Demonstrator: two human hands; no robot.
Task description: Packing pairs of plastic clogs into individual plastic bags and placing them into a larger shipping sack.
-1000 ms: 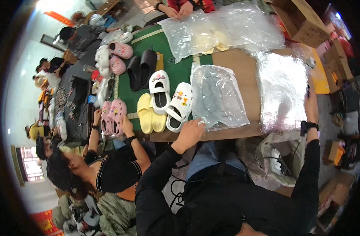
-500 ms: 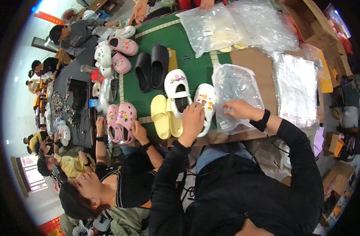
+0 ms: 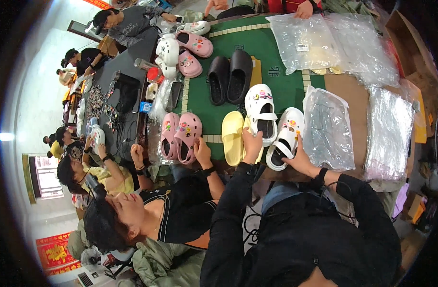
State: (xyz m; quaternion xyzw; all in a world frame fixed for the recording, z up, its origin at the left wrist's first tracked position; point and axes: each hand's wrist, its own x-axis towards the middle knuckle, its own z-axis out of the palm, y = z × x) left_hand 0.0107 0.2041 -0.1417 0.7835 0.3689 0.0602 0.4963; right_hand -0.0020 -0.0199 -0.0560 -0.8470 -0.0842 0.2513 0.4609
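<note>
Two white clogs with colourful charms lie side by side at the table's near edge. My left hand (image 3: 252, 146) grips the left white clog (image 3: 260, 101) low on its side by the heel opening. Around the heel side of the right white clog (image 3: 291, 125) my right hand (image 3: 300, 159) is closed, thumb along its outer side. A pair of pale yellow slides (image 3: 232, 138) sits just left of them, partly covered by the left clog and hand. To the right lies a clear plastic bag (image 3: 328, 129), flat and apart from both hands.
Black slippers (image 3: 230, 76) lie farther back on the green table mat (image 3: 271, 40). A co-worker on my left touches pink clogs (image 3: 188, 136). Plastic bags (image 3: 388, 134) are stacked at right, near a cardboard box (image 3: 410, 43). Another person's hand (image 3: 305, 9) is at the far edge.
My right hand has left the plastic bag and taken hold of the right clog. My left hand has moved from the right clog to the left one. The view has turned leftward.
</note>
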